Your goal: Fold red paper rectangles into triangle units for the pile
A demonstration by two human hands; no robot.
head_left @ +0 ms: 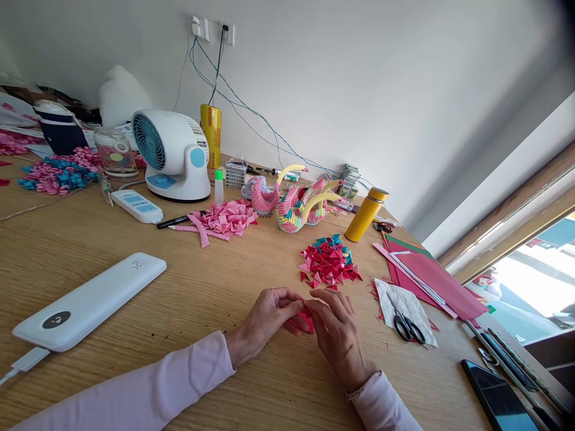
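Note:
A small piece of red paper [306, 322] is pinched between my two hands above the wooden table, partly covered by the fingers. My left hand [269, 317] grips it from the left with thumb and fingers. From the right, my right hand [339, 332] closes its thumb and fingertips on its upper edge. Just beyond the hands lies a heap of folded paper triangles [330, 260] in red, pink and teal. Farther back stand folded-paper swans [290, 209]. Black-handled scissors [406, 326] rest on a white tissue [386, 293] to the right.
A white power bank [96, 299] lies at left, a white fan [175, 155] behind it. Pink paper pieces [231, 218] are piled mid-table. A yellow bottle [366, 214], red paper sheets [431, 269] and a phone [496, 395] occupy the right side.

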